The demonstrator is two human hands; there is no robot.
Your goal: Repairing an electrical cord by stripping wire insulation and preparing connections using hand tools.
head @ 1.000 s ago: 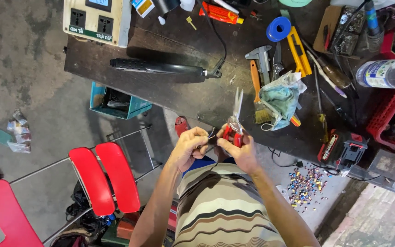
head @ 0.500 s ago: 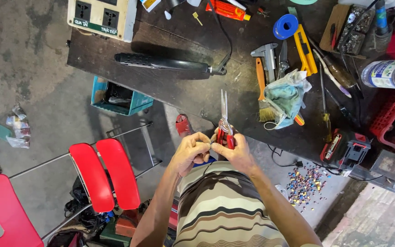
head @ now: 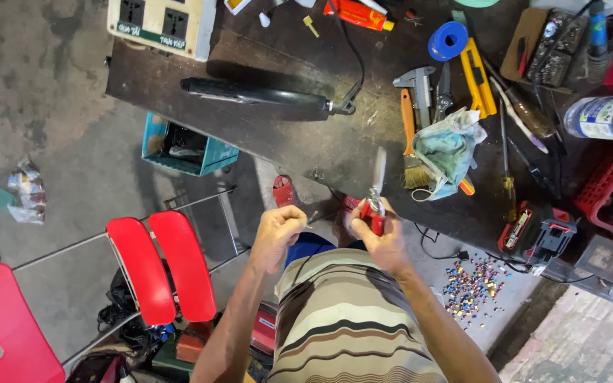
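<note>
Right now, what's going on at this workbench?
A person in a striped shirt stands at a cluttered dark workbench. The right hand grips red-handled snips, blades pointing up over the bench edge. The left hand pinches something small beside them, too small to identify. A rag and brush lie just beyond.
</note>
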